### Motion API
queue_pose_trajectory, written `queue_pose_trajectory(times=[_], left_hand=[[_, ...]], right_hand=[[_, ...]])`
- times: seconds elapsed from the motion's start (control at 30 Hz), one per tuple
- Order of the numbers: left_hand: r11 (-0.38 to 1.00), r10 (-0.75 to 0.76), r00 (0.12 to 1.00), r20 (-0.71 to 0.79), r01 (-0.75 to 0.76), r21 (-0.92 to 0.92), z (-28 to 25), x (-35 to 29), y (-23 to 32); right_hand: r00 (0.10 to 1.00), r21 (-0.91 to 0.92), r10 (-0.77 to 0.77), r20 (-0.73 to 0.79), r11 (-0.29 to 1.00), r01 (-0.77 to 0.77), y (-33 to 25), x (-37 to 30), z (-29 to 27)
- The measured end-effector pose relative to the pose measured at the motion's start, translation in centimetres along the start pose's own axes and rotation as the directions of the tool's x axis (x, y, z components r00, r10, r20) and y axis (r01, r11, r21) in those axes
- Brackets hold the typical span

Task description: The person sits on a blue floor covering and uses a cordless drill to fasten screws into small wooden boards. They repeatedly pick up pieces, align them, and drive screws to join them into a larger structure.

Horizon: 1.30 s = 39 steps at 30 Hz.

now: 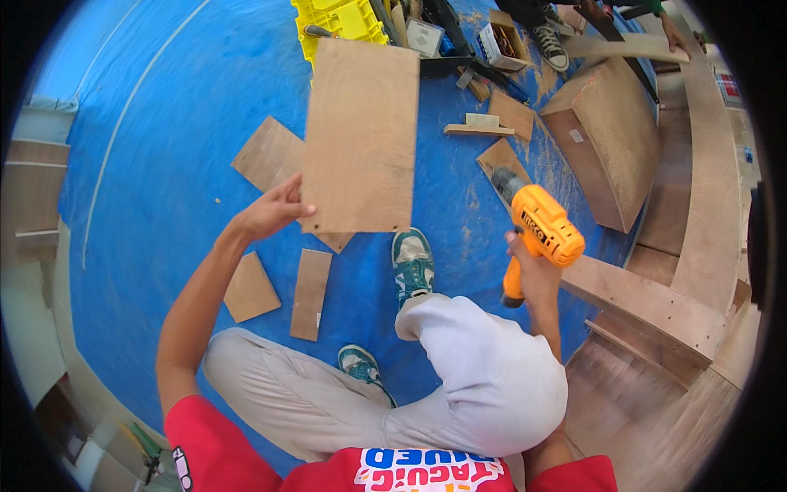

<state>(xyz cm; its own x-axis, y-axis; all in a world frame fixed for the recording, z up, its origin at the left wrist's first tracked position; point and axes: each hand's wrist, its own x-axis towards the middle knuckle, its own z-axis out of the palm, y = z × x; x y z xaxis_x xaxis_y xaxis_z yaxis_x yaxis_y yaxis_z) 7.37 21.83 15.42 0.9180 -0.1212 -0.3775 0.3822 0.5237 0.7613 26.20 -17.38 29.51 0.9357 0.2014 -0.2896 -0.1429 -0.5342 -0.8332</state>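
Observation:
My left hand [277,210] grips the lower left edge of a rectangular plywood panel [361,135], holding it up off the floor. Two small dark spots, holes or screws, show near the panel's bottom edge. In my right hand [537,283] is an orange cordless drill [543,225], its handle wrapped by my fingers and its black chuck pointing up and left. Behind the raised panel, another plywood piece [266,156] lies on the blue floor, partly hidden. Nearer my legs are a squarish wood piece [252,289] and a narrow wood strip [311,293].
Wooden frame boards [639,303] and a large plywood box [607,135] stand on the right. A yellow plastic crate [340,25], tools and a small box [502,45] lie at the far side. A co-worker's hand [674,37] touches a board at the far right. Sawdust marks the blue floor.

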Motion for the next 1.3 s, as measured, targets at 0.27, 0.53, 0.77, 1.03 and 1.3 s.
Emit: queue_pose_trajectory(times=[0.27,0.53,0.77,1.03,1.3], left_hand=[[0.998,-0.063,0.995,0.074,0.063,-0.003,-1.2,12.6,0.0],[0.998,-0.044,0.997,0.061,0.047,-0.049,-0.6,16.2,-0.4],[0.997,-0.023,0.999,-0.024,0.025,0.070,-0.1,16.8,-1.2],[0.925,-0.006,0.958,-0.285,0.114,0.362,0.5,14.5,-2.2],[0.692,0.133,0.890,-0.436,0.232,0.684,3.3,12.4,-5.1]], right_hand=[[0.977,0.050,0.213,-0.025,0.976,-0.212,8.9,-0.1,-0.2],[0.979,0.102,0.201,-0.033,0.975,-0.197,9.2,0.5,-0.7],[0.983,0.010,0.185,0.014,0.983,-0.185,9.3,0.5,-0.1],[0.978,-0.122,0.188,0.086,0.977,-0.176,12.3,0.7,1.7],[0.988,-0.174,0.114,0.104,0.980,-0.094,16.6,-0.6,4.7]])
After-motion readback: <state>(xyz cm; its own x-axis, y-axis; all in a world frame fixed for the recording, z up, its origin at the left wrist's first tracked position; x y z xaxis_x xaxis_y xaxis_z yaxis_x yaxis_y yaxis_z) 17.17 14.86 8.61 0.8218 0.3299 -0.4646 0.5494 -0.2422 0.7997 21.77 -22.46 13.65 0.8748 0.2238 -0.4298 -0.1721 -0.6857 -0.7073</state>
